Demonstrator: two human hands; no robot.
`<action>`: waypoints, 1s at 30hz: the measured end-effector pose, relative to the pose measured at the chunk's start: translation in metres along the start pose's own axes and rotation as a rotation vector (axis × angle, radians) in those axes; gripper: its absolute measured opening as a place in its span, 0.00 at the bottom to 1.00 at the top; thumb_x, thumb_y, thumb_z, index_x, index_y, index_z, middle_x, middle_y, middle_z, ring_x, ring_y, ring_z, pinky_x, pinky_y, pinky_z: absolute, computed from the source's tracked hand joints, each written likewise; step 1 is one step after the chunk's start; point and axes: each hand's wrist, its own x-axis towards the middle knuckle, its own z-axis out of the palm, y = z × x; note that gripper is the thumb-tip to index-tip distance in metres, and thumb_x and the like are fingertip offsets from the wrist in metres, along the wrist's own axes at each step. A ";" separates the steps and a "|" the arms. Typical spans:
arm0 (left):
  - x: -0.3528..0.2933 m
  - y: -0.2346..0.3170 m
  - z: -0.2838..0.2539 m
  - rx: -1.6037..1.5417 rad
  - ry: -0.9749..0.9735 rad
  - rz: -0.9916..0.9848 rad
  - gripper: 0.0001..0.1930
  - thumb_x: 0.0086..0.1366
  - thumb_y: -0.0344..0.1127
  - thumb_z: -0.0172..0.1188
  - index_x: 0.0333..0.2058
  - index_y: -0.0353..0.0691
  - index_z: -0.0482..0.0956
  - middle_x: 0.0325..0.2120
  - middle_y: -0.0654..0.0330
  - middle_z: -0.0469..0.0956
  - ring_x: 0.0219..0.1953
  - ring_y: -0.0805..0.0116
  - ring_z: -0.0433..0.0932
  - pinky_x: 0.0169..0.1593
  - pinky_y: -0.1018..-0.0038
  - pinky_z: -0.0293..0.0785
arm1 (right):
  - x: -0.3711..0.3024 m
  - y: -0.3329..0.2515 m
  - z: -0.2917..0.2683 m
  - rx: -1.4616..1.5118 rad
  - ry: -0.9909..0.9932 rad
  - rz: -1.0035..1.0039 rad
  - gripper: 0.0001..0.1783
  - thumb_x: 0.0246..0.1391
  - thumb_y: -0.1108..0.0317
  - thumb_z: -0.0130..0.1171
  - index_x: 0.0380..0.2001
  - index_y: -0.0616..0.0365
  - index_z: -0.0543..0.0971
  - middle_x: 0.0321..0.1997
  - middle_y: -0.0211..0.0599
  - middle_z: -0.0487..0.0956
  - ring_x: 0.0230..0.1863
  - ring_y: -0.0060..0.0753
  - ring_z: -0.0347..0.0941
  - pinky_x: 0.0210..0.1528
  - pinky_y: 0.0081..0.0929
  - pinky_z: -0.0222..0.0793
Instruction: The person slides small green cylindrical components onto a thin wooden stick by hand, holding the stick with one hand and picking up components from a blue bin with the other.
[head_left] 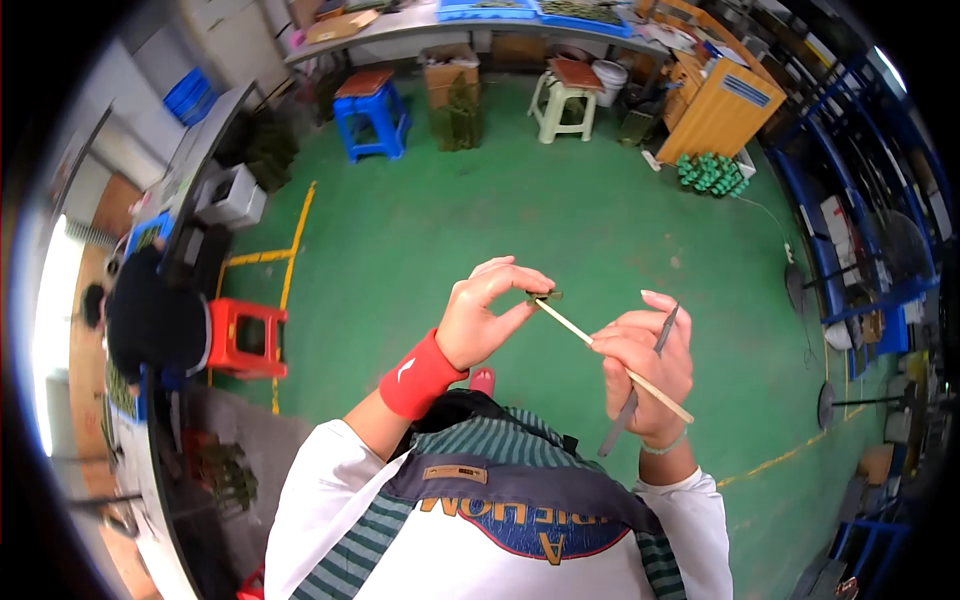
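Note:
My left hand point(478, 315), with a red wristband point(410, 378) below it, pinches a small dark olive-green piece point(547, 295) between thumb and fingertips. A thin pale wooden stick point(566, 322) slants through my right hand point(650, 365), gripped by thumb and fingers. Its upper tip meets the small piece, or lies right in front of it; I cannot tell which. The same hand also holds a slim flat dark-grey tool point(617, 428), crossing the stick, narrow at the top and broader at the bottom. Its exact kind is unclear. Both hands are raised in front of my apron point(500, 488).
A red stool point(248, 340) stands at left beside a seated person in dark clothes point(155, 315). Along the far bench point(400, 28) are a blue stool point(370, 115), a pale stool point(564, 100) and a cardboard box point(448, 68). Blue shelving point(850, 180) lines the right.

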 end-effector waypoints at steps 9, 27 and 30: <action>0.271 -0.141 0.063 -0.067 -0.269 0.143 0.13 0.58 0.22 0.68 0.42 0.40 0.84 0.43 0.59 0.88 0.50 0.58 0.85 0.67 0.53 0.68 | 0.100 0.244 0.024 -0.192 -0.025 0.103 0.09 0.51 0.71 0.73 0.35 0.53 0.83 0.31 0.28 0.84 0.36 0.35 0.80 0.58 0.46 0.73; 0.724 -0.397 0.097 0.191 0.070 0.160 0.17 0.50 0.19 0.72 0.40 0.41 0.86 0.40 0.59 0.85 0.46 0.55 0.82 0.53 0.62 0.77 | 0.353 0.749 0.090 0.020 0.041 0.009 0.07 0.56 0.71 0.64 0.39 0.54 0.82 0.31 0.31 0.84 0.36 0.36 0.79 0.61 0.51 0.71; 0.798 -0.462 0.099 -0.010 0.090 0.074 0.16 0.51 0.19 0.72 0.40 0.39 0.86 0.41 0.58 0.85 0.46 0.57 0.82 0.53 0.64 0.78 | 0.393 0.828 0.113 0.177 0.210 0.104 0.07 0.65 0.72 0.52 0.38 0.58 0.80 0.28 0.34 0.85 0.35 0.36 0.79 0.60 0.52 0.70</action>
